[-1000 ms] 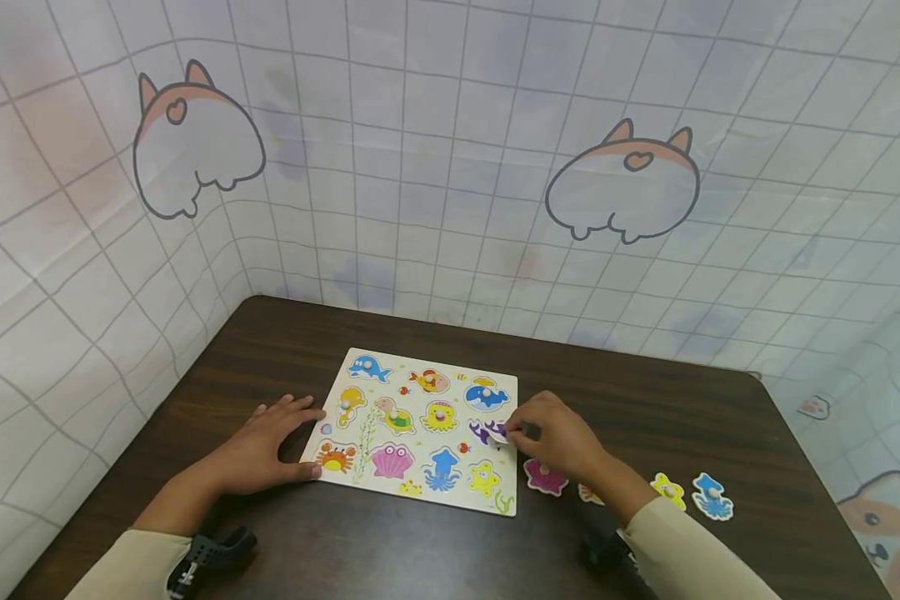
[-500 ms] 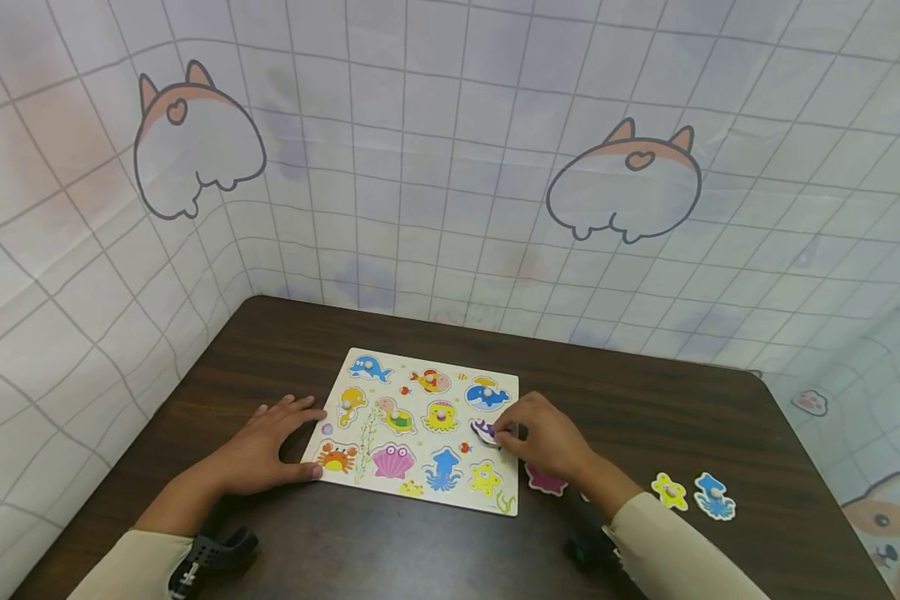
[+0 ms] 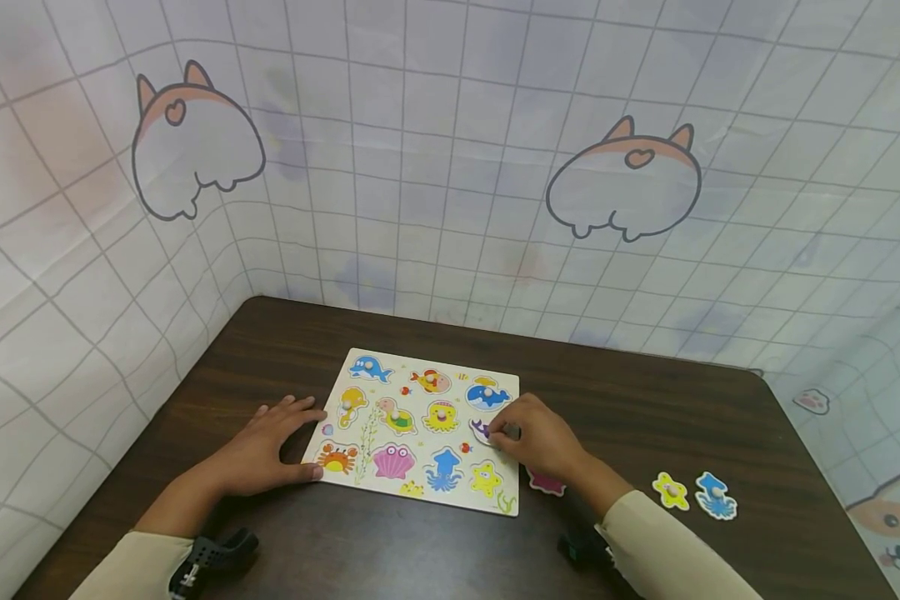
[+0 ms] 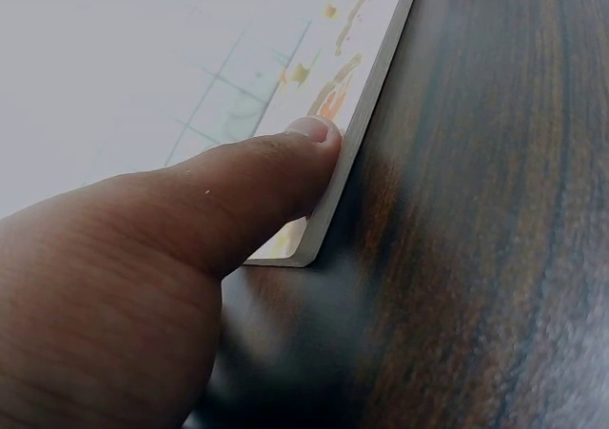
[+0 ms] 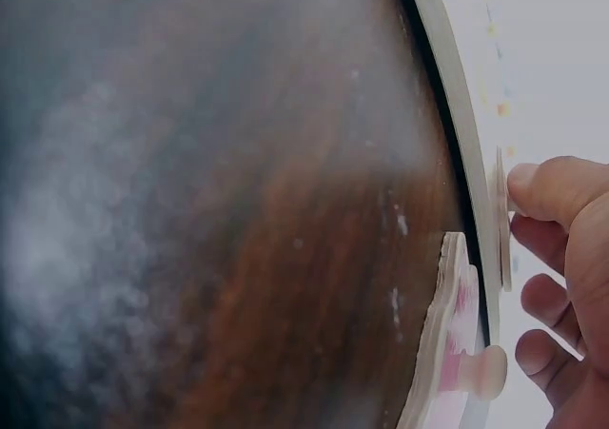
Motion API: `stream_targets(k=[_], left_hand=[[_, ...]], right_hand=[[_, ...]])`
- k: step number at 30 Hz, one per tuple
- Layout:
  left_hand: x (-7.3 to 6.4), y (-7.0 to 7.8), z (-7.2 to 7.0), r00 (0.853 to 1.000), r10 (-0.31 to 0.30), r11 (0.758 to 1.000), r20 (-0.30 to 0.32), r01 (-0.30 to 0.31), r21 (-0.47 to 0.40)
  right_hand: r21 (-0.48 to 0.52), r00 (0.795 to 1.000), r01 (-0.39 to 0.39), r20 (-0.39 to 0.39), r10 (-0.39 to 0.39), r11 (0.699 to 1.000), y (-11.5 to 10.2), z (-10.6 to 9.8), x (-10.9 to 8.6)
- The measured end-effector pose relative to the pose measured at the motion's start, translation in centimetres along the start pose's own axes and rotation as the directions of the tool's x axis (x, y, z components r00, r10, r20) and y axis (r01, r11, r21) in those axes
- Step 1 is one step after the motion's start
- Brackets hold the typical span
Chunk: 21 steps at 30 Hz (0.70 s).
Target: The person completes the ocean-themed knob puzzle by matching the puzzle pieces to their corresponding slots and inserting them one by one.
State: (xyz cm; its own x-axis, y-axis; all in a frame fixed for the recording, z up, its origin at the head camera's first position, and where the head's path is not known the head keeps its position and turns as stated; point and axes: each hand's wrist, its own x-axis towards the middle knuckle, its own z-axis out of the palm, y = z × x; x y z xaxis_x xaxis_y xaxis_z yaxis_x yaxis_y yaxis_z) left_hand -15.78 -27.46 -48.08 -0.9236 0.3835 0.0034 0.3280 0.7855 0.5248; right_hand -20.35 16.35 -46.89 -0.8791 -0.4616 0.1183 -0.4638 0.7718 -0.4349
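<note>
A cream wooden puzzle board with sea-animal pictures lies on the dark table. My left hand rests at its left edge with fingers spread. In the left wrist view, the thumb presses on the board's edge near a corner. Over the board's right side, my right hand pinches a purple whale-like puzzle piece, partly hidden by the fingers. That thin piece appears edge-on in the right wrist view, close over the board, with thumb and index finger at it.
A magenta knobbed piece lies by the board's right edge, partly under my right forearm. Farther right are a yellow starfish piece and a blue squid piece. A patterned cloth wall rises behind the table.
My right hand has shifted slightly left with the purple piece, which now sits flatter over its matching picture. The right forearm covers an orange piece seen earlier. The left hand stays put.
</note>
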Motion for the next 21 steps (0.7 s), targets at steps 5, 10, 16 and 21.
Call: stream_targets(k=[5, 10, 16, 21], left_hand=[[0.03, -0.01, 0.02, 1.000, -0.002, 1.000, 0.000, 0.002, 0.001], [0.01, 0.05, 0.02, 1.000, -0.002, 1.000, 0.001, 0.002, 0.002], [-0.01, 0.14, -0.03, 1.000, -0.001, 1.000, 0.001, 0.001, -0.001], [-0.03, 0.16, -0.10, 1.000, -0.001, 1.000, 0.004, 0.001, -0.004]], right_hand=[[0.012, 1.000, -0.004, 0.000, 0.004, 1.000, -0.19, 0.10, 0.00], [0.003, 1.000, -0.013, 0.011, 0.013, 1.000, -0.41, 0.26, 0.03], [-0.013, 0.999, -0.035, 0.025, 0.035, 0.999, -0.49, 0.32, 0.05], [-0.009, 1.000, -0.019, 0.025, 0.019, 1.000, -0.35, 0.02, -0.17]])
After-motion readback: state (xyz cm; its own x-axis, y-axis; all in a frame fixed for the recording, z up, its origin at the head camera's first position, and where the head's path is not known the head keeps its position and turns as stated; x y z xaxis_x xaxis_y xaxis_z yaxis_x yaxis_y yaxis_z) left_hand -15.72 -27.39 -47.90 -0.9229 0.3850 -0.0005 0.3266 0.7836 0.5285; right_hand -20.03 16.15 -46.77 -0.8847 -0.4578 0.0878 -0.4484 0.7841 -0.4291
